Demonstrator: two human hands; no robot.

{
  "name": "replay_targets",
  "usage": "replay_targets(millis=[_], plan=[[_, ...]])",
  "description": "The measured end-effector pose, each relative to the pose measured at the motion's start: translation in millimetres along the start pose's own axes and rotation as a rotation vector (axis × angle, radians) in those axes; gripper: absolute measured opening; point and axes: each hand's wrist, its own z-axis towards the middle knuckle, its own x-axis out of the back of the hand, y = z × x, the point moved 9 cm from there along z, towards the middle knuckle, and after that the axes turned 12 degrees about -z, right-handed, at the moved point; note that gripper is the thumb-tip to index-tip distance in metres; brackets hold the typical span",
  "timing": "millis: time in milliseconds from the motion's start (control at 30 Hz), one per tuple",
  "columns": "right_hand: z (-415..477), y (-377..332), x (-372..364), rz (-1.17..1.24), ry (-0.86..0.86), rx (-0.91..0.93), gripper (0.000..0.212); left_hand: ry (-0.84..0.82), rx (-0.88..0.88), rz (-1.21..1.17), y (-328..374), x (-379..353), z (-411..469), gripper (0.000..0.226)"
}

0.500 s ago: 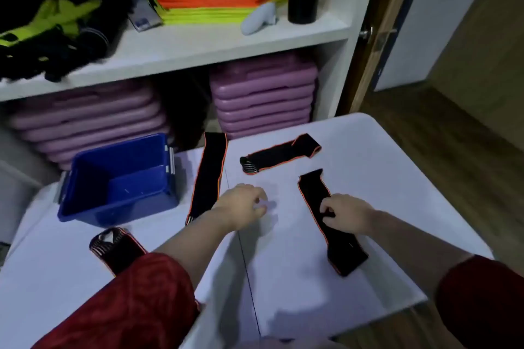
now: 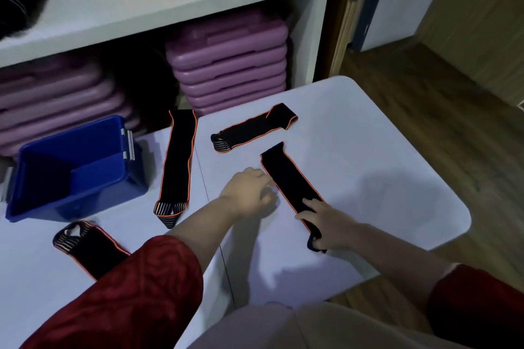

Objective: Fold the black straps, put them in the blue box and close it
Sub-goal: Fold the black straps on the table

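Observation:
Several black straps with orange edging lie on the white table [image 2: 368, 184]. My right hand [image 2: 330, 227] grips the near end of one strap [image 2: 289, 178], with a finger pressed on its top. My left hand [image 2: 249, 191] rests with curled fingers at that strap's left edge, touching it. A long strap [image 2: 178, 161] lies left of centre, a bent one [image 2: 255, 127] farther back, and another [image 2: 90, 246] sits near left, partly hidden by my red sleeve. The open blue box [image 2: 73, 167] stands at the left, nothing visible inside.
Behind the table a white shelf unit [image 2: 170, 8] holds stacked purple cases [image 2: 229, 65] below and orange and yellow items above. Wooden floor [image 2: 442, 127] and a door lie to the right, past the table's rounded corner.
My right hand slid toward me along the strap to its near end. My left hand moved right, up against the strap's left edge. The camera view shifted down.

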Motion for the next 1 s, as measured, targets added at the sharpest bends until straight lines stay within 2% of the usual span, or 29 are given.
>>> replay_targets(millis=[133, 367, 533, 600, 700, 833, 1000], plan=[[0, 2, 13, 0.021, 0.014, 0.087, 0.067, -0.041, -0.039, 0.107, 2, -11, 8, 0.043], [18, -19, 30, 0.085, -0.1, 0.182, 0.06, -0.037, 0.011, 0.063, -6, -28, 11, 0.055], [25, -22, 37, 0.081, -0.211, 0.221, 0.059, -0.21, 0.142, 0.184, -38, -53, 9, 0.069], [23, -17, 44, 0.05, -0.216, 0.243, 0.057, -0.237, 0.181, 0.179, -45, -59, 5, 0.068], [21, -6, 59, 0.035, -0.188, 0.264, 0.054, -0.177, 0.208, 0.112, -46, -58, 2, 0.066], [21, 8, 69, 0.05, -0.141, 0.241, 0.048, -0.128, 0.228, 0.136, -41, -54, 2, 0.063], [24, 10, 67, 0.06, -0.078, 0.209, 0.036, -0.161, 0.345, 0.168, -31, -53, -2, 0.053]])
